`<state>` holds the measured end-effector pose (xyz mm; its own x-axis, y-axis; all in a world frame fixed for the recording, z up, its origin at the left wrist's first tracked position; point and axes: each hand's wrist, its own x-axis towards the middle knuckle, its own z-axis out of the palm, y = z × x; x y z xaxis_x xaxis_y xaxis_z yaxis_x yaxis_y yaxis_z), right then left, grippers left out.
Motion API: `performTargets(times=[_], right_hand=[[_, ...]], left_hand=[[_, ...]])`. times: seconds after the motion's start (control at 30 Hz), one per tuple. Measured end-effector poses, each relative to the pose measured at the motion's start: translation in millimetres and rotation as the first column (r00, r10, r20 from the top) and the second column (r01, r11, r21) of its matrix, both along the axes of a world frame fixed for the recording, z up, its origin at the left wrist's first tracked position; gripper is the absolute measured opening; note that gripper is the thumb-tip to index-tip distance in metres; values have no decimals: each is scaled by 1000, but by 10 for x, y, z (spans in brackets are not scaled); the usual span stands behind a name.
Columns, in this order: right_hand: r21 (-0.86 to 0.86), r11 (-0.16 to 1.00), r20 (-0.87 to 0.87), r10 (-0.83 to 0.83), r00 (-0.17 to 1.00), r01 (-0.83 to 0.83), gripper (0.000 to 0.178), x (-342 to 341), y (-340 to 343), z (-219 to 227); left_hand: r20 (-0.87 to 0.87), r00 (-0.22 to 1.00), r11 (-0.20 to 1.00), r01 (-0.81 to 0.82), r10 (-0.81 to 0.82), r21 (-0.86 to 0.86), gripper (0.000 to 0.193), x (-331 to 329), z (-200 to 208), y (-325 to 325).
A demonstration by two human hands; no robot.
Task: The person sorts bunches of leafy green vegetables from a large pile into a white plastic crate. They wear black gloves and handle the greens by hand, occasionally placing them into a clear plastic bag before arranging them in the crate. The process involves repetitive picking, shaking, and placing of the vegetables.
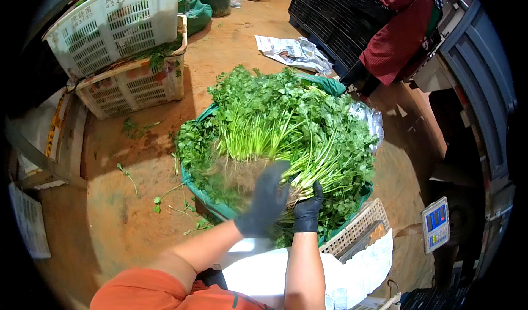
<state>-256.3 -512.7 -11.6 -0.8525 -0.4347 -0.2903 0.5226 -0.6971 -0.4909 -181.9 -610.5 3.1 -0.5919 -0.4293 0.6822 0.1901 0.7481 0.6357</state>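
A big heap of leafy greens (286,95) with pale green stems fills a green sack-lined container (217,206) in front of me; the leaves look like celery or coriander. Dark gloves cover both hands. My right hand (308,211) is closed round the root ends of a bunch of greens (322,167), thumb pointing up. Beside it, my left hand (267,200) is smeared by motion near the tangled brown roots (242,172) of another bunch. Whether its fingers grip anything cannot be told.
Stacked white crates (129,84) stand at left. Full green bags (195,13) lie beyond. At back right, a person in a red coat (393,40) stands beside black crates (335,13). A scale display (436,225) is at right, with a beige basket (363,225) nearer me.
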Motion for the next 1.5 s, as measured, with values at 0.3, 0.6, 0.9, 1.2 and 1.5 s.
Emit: performTargets(times=[0.3, 0.6, 0.9, 1.2, 1.5], right_hand=[[-22, 999, -18, 26, 999, -27, 38, -89, 188, -258], [0, 1000, -173, -21, 985, 22, 39, -184, 526, -166], [-207, 958, -79, -220, 972, 200, 36, -221, 765, 19], [-188, 955, -214, -268, 939, 230, 37, -228, 1136, 122], [-348, 892, -60, -326, 943, 287, 36, -141, 981, 254]], left_hand=[[588, 727, 920, 162, -355, 356, 40, -506, -348, -155], [361, 903, 954, 285, -234, -95, 18, -63, 488, 389], [137, 982, 990, 122, -132, 73, 42, -98, -123, 128], [514, 848, 989, 148, -129, 5, 52, -385, -523, -16], [428, 808, 800, 87, -406, 594, 29, -394, -130, -436]])
